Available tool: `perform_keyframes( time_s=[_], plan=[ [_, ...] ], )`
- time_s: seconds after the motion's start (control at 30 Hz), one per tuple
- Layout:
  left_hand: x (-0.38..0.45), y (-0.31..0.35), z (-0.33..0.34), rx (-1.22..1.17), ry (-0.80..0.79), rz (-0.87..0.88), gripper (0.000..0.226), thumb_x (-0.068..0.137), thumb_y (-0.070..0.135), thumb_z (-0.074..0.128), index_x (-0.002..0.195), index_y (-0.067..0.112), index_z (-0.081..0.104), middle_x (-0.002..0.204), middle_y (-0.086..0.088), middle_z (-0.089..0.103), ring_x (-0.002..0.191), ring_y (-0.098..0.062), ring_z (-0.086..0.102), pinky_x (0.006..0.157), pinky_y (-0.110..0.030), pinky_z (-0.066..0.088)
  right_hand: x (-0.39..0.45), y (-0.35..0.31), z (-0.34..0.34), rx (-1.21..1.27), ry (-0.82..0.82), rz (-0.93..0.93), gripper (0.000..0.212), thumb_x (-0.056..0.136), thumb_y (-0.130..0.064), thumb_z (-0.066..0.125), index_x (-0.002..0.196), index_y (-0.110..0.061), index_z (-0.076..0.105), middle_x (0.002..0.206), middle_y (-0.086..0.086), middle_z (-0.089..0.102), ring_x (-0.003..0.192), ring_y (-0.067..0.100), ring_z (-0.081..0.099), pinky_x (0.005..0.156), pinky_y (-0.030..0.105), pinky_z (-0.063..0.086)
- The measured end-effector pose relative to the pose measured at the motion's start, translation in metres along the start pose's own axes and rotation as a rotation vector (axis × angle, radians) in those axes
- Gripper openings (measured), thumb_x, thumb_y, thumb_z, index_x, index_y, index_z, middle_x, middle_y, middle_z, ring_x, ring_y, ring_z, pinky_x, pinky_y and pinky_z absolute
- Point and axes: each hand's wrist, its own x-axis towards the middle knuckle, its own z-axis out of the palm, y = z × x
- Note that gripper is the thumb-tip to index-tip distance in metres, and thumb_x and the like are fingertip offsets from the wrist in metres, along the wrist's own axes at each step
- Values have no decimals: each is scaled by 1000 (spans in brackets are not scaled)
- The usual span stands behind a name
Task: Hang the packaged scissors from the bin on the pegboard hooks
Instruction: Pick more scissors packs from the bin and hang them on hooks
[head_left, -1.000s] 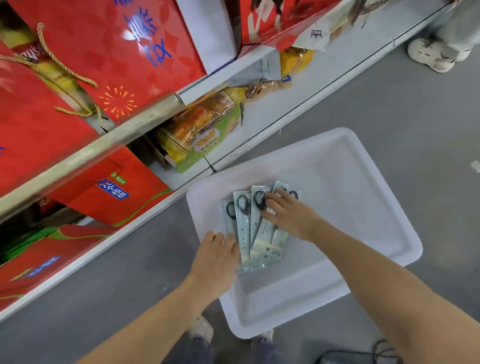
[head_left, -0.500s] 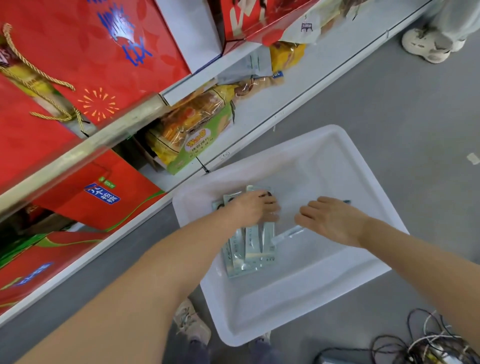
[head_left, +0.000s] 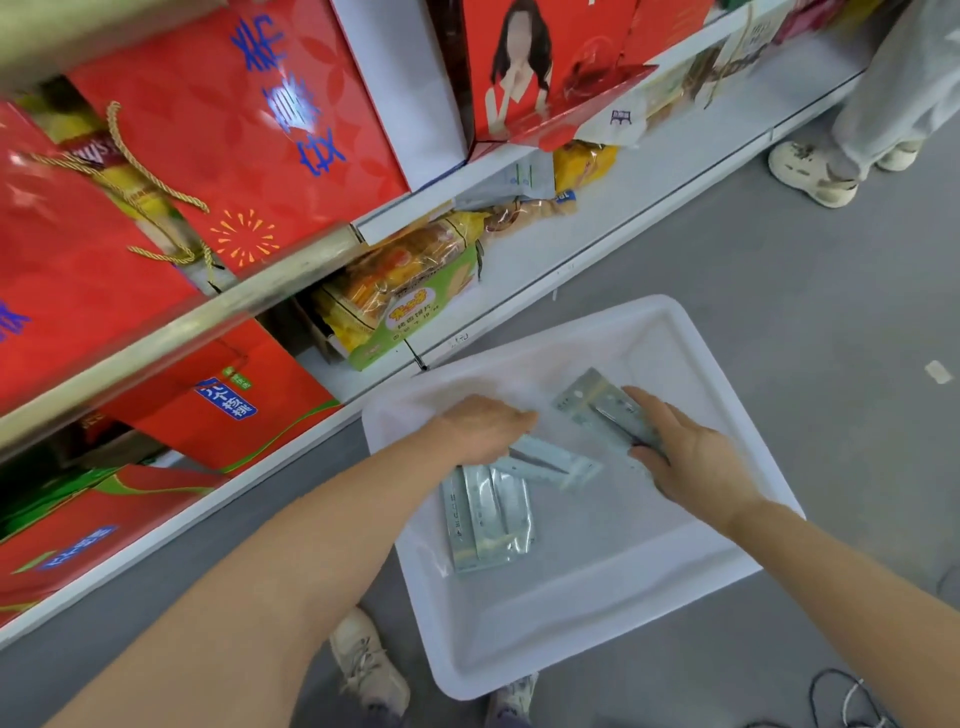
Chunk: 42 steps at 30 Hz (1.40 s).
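Head: right grip (head_left: 691, 457) holds scissors pack (head_left: 605, 410).

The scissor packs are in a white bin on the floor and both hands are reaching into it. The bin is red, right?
Not red. The head view shows the bin is white; the red things are boxes on the shelf. The rest is right.

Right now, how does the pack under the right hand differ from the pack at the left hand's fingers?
The right-hand pack lies toward the bin's far side, apart from the rest; the left-hand pack lies mid-bin, beside the stack. The right hand rests on its pack's near end; the left hand covers its pack's left end. Both are pale blue-grey and lie flat.
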Motion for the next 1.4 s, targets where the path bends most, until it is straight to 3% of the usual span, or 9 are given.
perform_keyframes(
  time_s=[0.17, 0.27, 0.43, 0.5, 0.63, 0.77, 0.9, 1.07, 1.4],
  plan=[
    [-78, 4, -9, -844, 620, -249, 34, 96, 17, 59, 127, 12, 45, 106, -6, 66, 80, -16, 60, 67, -21, 47, 12, -71, -28, 469, 144, 223, 79, 88, -15, 68, 150, -38, 25, 125, 5, 61, 106, 27, 59, 82, 31, 48],
    [-139, 12, -29, -1313, 1024, -173, 55, 94, 5, 61, 142, 25, 43, 133, 10, 59, 115, -7, 60, 91, -15, 47, 25, -130, -56, 762, 267, 224, 82, 83, -11, 74, 147, -43, 33, 126, -7, 62, 105, 12, 61, 83, 15, 49],
    [-231, 1, -85, -1350, 1485, -135, 71, 92, -1, 61, 149, 34, 36, 148, 27, 41, 140, 0, 36, 118, -36, 30, 48, -243, -108, 991, 323, 18, 87, 76, -11, 80, 135, -58, 38, 111, -15, 68, 98, 13, 68, 89, 36, 55],
    [-265, -9, -107, -1321, 1628, -190, 70, 91, 0, 63, 147, 37, 39, 149, 25, 41, 142, -2, 35, 119, -42, 28, 57, -289, -131, 1010, 335, -79, 88, 75, -11, 81, 133, -60, 37, 117, -24, 64, 105, 5, 65, 94, 38, 54],
    [-341, -23, -149, -1329, 1868, -269, 68, 88, 7, 70, 145, 35, 44, 148, 16, 47, 138, -5, 41, 116, -44, 33, 66, -371, -171, 1093, 301, -263, 83, 79, -12, 78, 138, -53, 38, 136, -8, 58, 119, 11, 60, 96, 41, 54],
    [-416, -31, -183, -1258, 2035, -304, 70, 84, 16, 76, 140, 46, 46, 146, 19, 47, 136, 2, 40, 115, -38, 35, 69, -444, -205, 1183, 268, -394, 82, 79, -8, 77, 146, -36, 39, 132, -25, 54, 112, -13, 55, 96, 18, 49],
    [-476, -48, -204, -1190, 2170, -325, 69, 84, 17, 77, 137, 50, 48, 145, 11, 49, 136, -2, 40, 115, -38, 36, 70, -510, -228, 1185, 244, -498, 80, 79, -10, 78, 142, -41, 41, 121, -37, 51, 103, -31, 46, 89, 1, 42],
    [-533, -79, -222, -1080, 2258, -297, 68, 86, 15, 75, 138, 49, 47, 142, 30, 46, 135, 7, 37, 117, -35, 33, 77, -580, -246, 1181, 246, -551, 82, 78, -16, 80, 141, -49, 40, 134, -19, 57, 119, -7, 54, 105, 33, 46],
    [-606, -178, -284, -1017, 2281, -295, 69, 85, 20, 76, 138, 51, 45, 144, 19, 48, 133, 1, 41, 112, -33, 39, 108, -668, -256, 1233, 302, -571, 81, 79, -12, 78, 132, -60, 41, 122, -3, 67, 107, 11, 66, 95, 42, 54]
  ],
)
